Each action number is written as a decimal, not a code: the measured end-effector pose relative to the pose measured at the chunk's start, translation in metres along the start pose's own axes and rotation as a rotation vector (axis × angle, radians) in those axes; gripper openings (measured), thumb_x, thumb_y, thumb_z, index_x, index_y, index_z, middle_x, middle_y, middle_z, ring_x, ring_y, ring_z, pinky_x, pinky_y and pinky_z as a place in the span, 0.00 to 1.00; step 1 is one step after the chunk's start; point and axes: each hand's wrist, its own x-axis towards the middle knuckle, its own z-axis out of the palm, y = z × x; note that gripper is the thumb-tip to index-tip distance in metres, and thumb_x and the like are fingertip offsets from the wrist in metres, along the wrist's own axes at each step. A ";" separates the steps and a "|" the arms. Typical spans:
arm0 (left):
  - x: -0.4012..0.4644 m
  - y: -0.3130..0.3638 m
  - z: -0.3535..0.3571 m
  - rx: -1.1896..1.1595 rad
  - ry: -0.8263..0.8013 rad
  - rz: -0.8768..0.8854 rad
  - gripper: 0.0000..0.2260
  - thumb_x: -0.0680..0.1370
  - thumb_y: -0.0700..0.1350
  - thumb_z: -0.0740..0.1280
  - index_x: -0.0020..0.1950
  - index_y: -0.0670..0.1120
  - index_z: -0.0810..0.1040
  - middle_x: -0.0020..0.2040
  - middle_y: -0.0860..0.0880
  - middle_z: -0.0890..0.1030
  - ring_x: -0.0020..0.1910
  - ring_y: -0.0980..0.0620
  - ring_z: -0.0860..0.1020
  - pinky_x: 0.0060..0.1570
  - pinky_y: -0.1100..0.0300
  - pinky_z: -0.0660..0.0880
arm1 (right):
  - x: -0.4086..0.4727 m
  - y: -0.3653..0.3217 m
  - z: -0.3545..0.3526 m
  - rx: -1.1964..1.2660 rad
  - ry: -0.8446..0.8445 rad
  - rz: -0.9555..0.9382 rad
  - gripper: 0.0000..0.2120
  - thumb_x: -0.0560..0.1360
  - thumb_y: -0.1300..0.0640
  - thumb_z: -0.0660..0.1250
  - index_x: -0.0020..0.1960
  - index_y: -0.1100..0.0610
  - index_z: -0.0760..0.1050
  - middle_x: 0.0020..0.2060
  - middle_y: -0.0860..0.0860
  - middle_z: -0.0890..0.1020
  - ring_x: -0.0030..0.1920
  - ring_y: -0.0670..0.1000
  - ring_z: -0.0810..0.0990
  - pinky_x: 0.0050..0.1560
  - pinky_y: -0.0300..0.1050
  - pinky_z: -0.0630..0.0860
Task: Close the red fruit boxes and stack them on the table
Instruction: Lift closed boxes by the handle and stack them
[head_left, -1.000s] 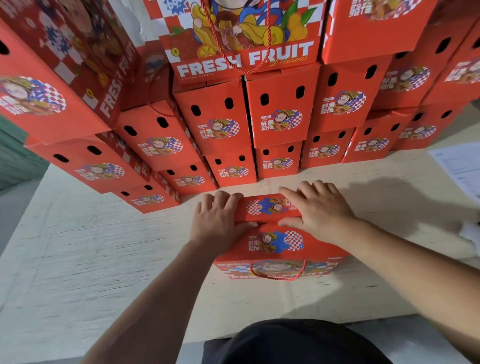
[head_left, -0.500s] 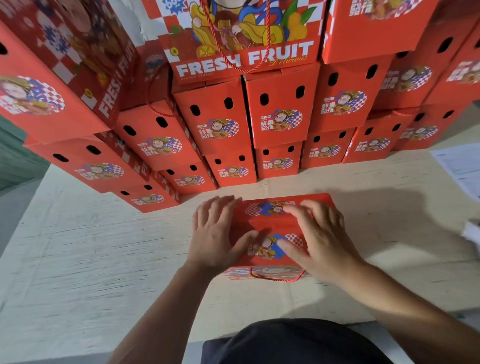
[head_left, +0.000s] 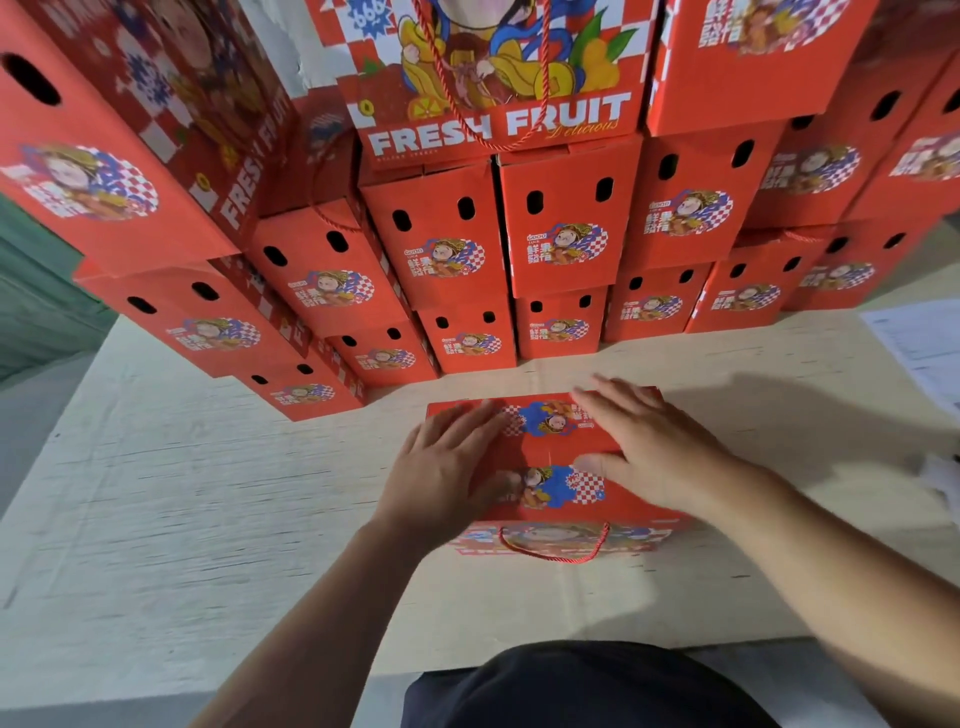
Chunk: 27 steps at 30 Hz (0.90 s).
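Observation:
A red fruit box (head_left: 550, 457) stands on the table (head_left: 182, 519) just in front of me, its two top flaps folded down flat and its red cord handle hanging on the near side. My left hand (head_left: 447, 473) lies flat on the left part of the top, fingers straight. My right hand (head_left: 654, 447) presses flat on the right part, thumb along the seam between the flaps. Behind the box rises a wall of stacked red fruit boxes (head_left: 566, 234), several rows high.
White papers (head_left: 924, 348) lie at the table's right edge. A strip of bare table separates the box from the stack behind it. The left side of the table is bare cardboard-coloured surface. My dark clothing (head_left: 587, 686) shows at the table's near edge.
The top flaps have gone from raised to flat. Both hands have spread out and slid apart over the top of the box.

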 end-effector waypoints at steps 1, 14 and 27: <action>0.009 -0.001 -0.005 0.028 0.002 -0.016 0.35 0.79 0.71 0.57 0.83 0.57 0.60 0.82 0.56 0.63 0.78 0.47 0.61 0.75 0.44 0.64 | 0.006 0.005 -0.005 -0.017 -0.028 0.016 0.44 0.76 0.27 0.56 0.84 0.45 0.46 0.84 0.46 0.49 0.83 0.52 0.49 0.81 0.53 0.52; 0.042 -0.013 -0.006 0.287 -0.049 0.055 0.39 0.77 0.76 0.50 0.76 0.50 0.68 0.66 0.47 0.74 0.61 0.45 0.75 0.63 0.47 0.72 | -0.034 -0.045 0.058 -0.118 0.493 -0.116 0.25 0.79 0.36 0.62 0.68 0.52 0.72 0.59 0.51 0.72 0.53 0.58 0.74 0.51 0.54 0.70; 0.050 -0.020 -0.008 0.252 -0.161 0.033 0.45 0.71 0.82 0.47 0.78 0.54 0.64 0.70 0.51 0.74 0.66 0.44 0.72 0.67 0.45 0.69 | -0.030 -0.073 0.054 -0.253 0.304 0.058 0.43 0.62 0.29 0.76 0.68 0.55 0.75 0.58 0.50 0.76 0.58 0.55 0.75 0.61 0.53 0.75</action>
